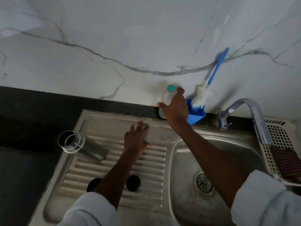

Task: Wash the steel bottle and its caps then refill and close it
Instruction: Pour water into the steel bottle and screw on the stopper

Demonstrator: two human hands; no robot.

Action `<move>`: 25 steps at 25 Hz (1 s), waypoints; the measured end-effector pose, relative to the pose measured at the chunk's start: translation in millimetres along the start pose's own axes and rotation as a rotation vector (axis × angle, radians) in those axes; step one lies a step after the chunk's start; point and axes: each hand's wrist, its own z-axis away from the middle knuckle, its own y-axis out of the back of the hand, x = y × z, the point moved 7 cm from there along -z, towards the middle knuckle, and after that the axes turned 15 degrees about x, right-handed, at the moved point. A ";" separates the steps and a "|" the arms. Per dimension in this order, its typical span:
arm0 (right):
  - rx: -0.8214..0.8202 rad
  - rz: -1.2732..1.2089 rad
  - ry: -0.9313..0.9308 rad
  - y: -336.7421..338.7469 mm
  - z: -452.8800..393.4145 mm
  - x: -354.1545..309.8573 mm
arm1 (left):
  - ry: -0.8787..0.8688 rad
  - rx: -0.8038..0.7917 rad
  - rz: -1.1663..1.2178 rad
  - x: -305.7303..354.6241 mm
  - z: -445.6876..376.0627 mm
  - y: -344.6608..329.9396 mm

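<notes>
on the drainboard (151, 162), steel bottle (81, 146) stands left of both hands.

The ribbed drainboard (146, 162) lies open between the steel bottle (83, 146) at its left edge and the basin (184, 160). Two black caps (133, 183) block its near end. Along the back ledge, plastic bottle (166, 101), blue brush holder (196, 114) and tap (250, 115) crowd together.

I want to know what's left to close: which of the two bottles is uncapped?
The steel bottle on the ribbed drainboard, its threaded mouth open. The clear plastic bottle by the wall, gripped by the right hand, keeps its teal cap.
</notes>
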 end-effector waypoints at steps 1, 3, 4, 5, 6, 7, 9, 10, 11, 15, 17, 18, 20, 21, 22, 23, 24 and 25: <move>-0.003 -0.005 0.002 0.1 0.4 0.3 | 0.002 0.003 0.009 -0.5 0.0 0.1; -0.006 -0.007 0.008 -0.3 0.8 0.8 | 0.005 0.010 0.018 -1.9 0.5 -0.5; -0.007 -0.008 0.010 -0.2 0.8 1.1 | 0.007 0.010 0.015 -2.5 0.7 -1.0; -0.010 -0.011 0.010 0.0 0.8 1.3 | 0.008 0.010 0.013 -2.6 0.8 -1.2; -0.015 -0.014 0.008 0.4 1.0 1.7 | 0.007 0.009 0.013 -2.6 0.7 -1.9; -0.023 -0.013 0.008 0.8 1.3 1.8 | 0.006 0.005 0.010 -2.8 0.3 -2.0; -0.047 0.003 0.004 1.7 3.0 1.9 | 0.009 0.002 0.011 -3.8 -0.6 -1.8; -0.051 0.013 0.001 3.1 4.7 2.1 | 0.012 0.001 0.018 -3.8 -0.7 -2.2; -0.035 0.026 -0.002 6.3 7.9 2.7 | 0.011 -0.002 0.023 -3.0 -0.3 -1.8; 0.201 0.018 -0.061 34.5 49.4 6.5 | 0.023 -0.066 0.071 -3.6 -4.9 0.3; 0.197 -0.058 -0.094 39.2 92.7 12.0 | 0.026 -0.069 0.219 -5.3 -3.4 12.9; 0.143 -0.110 -0.102 37.9 115.2 14.7 | 0.033 0.014 0.334 -6.5 -0.5 25.3; -0.065 -0.201 -0.117 26.2 157.6 24.9 | 0.126 0.338 0.551 -19.9 21.5 56.3; -0.183 -0.208 -0.094 18.8 177.8 29.8 | 0.168 0.468 0.622 -25.1 40.9 71.8; -0.292 -0.198 -0.054 11.9 197.3 34.3 | 0.184 0.541 0.674 -27.2 60.8 83.4; -0.403 -0.178 -0.009 5.8 218.0 38.4 | 0.176 0.580 0.711 -27.7 82.3 92.4; -0.501 -0.158 0.042 -0.1 236.1 41.4 | 0.152 0.620 0.741 -27.5 104.0 101.2; -0.582 -0.125 0.100 -5.0 251.8 41.3 | 0.138 0.673 0.767 -29.8 126.5 108.5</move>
